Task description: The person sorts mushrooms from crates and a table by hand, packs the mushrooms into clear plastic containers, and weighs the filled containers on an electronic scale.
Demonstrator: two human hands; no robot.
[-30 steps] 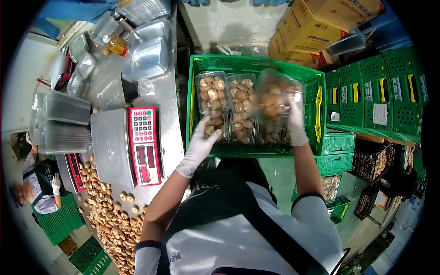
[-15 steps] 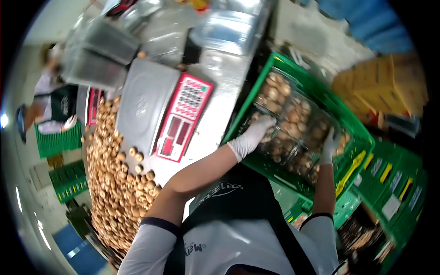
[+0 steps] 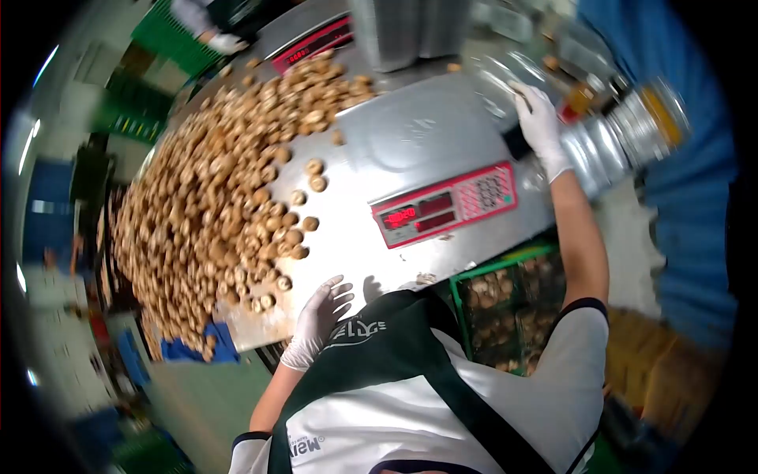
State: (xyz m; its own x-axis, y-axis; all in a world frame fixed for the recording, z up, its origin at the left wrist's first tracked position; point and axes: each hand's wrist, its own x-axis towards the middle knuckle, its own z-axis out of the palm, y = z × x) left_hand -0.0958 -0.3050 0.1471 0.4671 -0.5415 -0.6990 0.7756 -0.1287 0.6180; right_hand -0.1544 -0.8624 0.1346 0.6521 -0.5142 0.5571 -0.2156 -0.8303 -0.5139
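My right hand (image 3: 541,125), in a white glove, reaches over the far right of the metal table to clear plastic trays (image 3: 493,79). Its thumb and forefinger look apart at the trays' edge; I cannot tell if they touch. My left hand (image 3: 317,320), gloved too, hovers by the table's near edge with fingers spread, holding nothing. Between the hands stands a scale with a red panel (image 3: 446,205) and a bare metal plate (image 3: 418,130). A large heap of brown mushrooms (image 3: 213,197) covers the table's left side, with several loose ones near the scale.
Below the table's right edge, a green crate (image 3: 462,320) holds packed mushroom trays (image 3: 505,304). Tall grey containers (image 3: 407,35) stand behind the scale near a second scale (image 3: 312,46). A co-worker's gloved hand (image 3: 227,43) shows at the far left. Cardboard boxes (image 3: 643,355) are at right.
Both hands have left the green crate of packed trays. My left hand has swung left to the table edge, my right hand up to the plastic trays. The view has turned toward the mushroom heap.
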